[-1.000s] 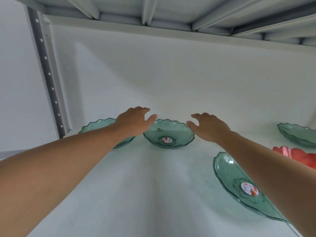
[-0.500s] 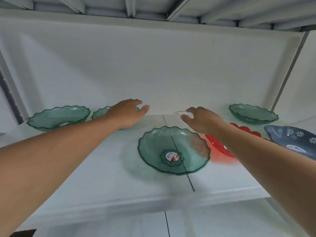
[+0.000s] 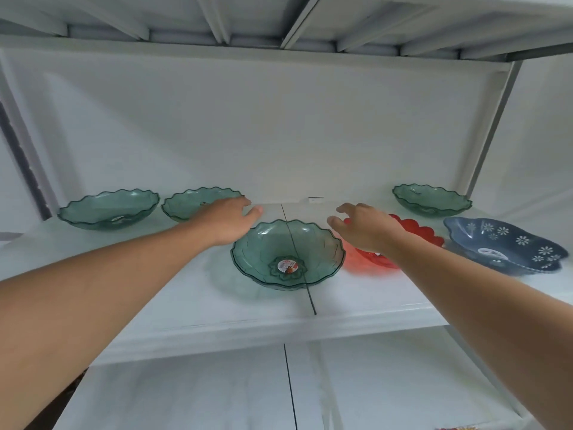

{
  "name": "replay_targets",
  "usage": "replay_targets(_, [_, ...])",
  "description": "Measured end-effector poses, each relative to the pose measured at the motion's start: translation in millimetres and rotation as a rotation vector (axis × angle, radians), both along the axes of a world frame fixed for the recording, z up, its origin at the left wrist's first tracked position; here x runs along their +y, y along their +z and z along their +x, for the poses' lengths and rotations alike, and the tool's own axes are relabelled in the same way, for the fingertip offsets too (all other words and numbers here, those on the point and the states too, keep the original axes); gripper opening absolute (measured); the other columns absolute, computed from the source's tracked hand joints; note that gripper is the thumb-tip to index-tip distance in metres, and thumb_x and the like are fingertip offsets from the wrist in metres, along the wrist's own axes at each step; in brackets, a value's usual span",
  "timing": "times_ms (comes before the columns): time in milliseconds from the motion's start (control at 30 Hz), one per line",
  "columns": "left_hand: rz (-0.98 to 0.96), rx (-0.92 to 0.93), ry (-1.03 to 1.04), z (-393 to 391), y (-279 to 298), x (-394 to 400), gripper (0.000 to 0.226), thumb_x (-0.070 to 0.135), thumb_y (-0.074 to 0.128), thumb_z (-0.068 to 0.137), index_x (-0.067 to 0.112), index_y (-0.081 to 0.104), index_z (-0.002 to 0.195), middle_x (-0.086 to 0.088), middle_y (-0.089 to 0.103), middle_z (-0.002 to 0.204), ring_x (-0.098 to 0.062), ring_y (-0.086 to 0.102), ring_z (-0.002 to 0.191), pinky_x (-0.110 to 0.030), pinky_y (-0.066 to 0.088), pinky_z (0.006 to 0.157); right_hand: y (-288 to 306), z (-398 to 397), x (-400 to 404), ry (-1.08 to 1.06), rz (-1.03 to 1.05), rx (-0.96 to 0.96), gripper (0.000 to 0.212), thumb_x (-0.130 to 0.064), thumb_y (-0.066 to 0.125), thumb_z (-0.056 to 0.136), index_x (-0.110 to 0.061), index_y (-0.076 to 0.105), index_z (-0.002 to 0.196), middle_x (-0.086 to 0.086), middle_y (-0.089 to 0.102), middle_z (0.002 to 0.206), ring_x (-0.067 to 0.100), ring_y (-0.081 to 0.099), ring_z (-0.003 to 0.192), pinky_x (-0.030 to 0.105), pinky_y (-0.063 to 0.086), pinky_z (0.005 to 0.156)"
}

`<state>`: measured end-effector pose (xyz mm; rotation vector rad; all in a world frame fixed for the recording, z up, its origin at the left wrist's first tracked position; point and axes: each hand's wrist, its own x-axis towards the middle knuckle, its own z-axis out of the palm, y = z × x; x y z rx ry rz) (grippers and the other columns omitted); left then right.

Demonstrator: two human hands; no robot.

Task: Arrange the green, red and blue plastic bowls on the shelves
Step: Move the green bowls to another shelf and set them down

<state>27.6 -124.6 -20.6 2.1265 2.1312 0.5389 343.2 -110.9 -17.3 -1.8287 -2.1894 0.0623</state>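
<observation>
Hands hovering over my shelf (image 3: 186,308) — left hand (image 3: 228,221) and right hand (image 3: 367,229) both spread, gripping nothing, flanking the centre green bowl (image 3: 288,254); red bowl (image 3: 412,232) lying under my right wrist.

A plain white back panel (image 3: 279,125) closes off the rear of the unit and is the biggest thing here. Along its right edge a light grey upright post (image 3: 493,125) leans with the wide lens; off its left edge stands a darker upright (image 3: 21,156), too blurred to show detail. Above the panel, pale metal ribs (image 3: 217,23) run toward me overhead. At the panel's foot, just right of centre, sits a small white tag (image 3: 315,199), its print too small to read. A thin dark seam (image 3: 311,302) runs forward from below the panel. Far below it, at the lower right corner, a colourful scrap (image 3: 455,427) peeks in.
</observation>
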Motion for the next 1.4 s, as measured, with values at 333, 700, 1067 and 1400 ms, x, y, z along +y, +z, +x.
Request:
replay_targets(333, [-0.158,-0.072,0.163,2.4,-34.4,-27.2,0.092,0.081,0.027,0.094,0.02,0.038,0.162,-0.006,0.041,0.166,-0.028,0.044,0.15,-0.042,0.037,0.118,4.9,21.2,-20.2,-0.003,0.032,0.003,0.064,-0.062,0.037,0.097,-0.029,0.051,0.15,0.007,0.058,0.142,0.032,0.057,0.127,0.045,0.048,0.1])
replay_targets(700, [-0.186,-0.46,0.225,44.3,-15.7,-9.6,0.031,-0.002,0.029,0.099,0.009,0.051,0.118,-0.023,0.065,0.078,-0.016,0.058,0.028,-0.025,0.043,0.045,1.2,60.1,-3.0,0.012,0.055,0.0,0.06,-0.061,0.038,0.098,-0.031,0.053,0.148,0.005,0.058,0.14,0.031,0.058,0.125,0.046,0.05,0.098])
replay_targets(1067, [-0.125,-0.669,0.189,135.2,42.6,35.8,0.04,0.006,0.034,0.103,-0.009,0.062,0.127,-0.017,0.067,0.088,-0.021,0.062,0.054,-0.017,0.036,0.032,16.6,179.9,12.7,-0.108,0.083,-0.006,0.063,-0.065,0.038,0.095,-0.029,0.056,0.144,0.007,0.06,0.142,0.033,0.058,0.127,0.048,0.05,0.1])
replay_targets(1400, [-0.133,-0.678,0.129,252.3,52.9,92.9,0.033,0.005,0.038,0.102,-0.004,0.068,0.111,-0.017,0.067,0.079,-0.019,0.059,0.048,-0.017,0.039,0.033,20.5,289.7,61.6,-0.15,0.043,-0.023,0.06,-0.059,0.041,0.097,-0.026,0.055,0.144,0.009,0.06,0.139,0.033,0.06,0.122,0.046,0.051,0.099])
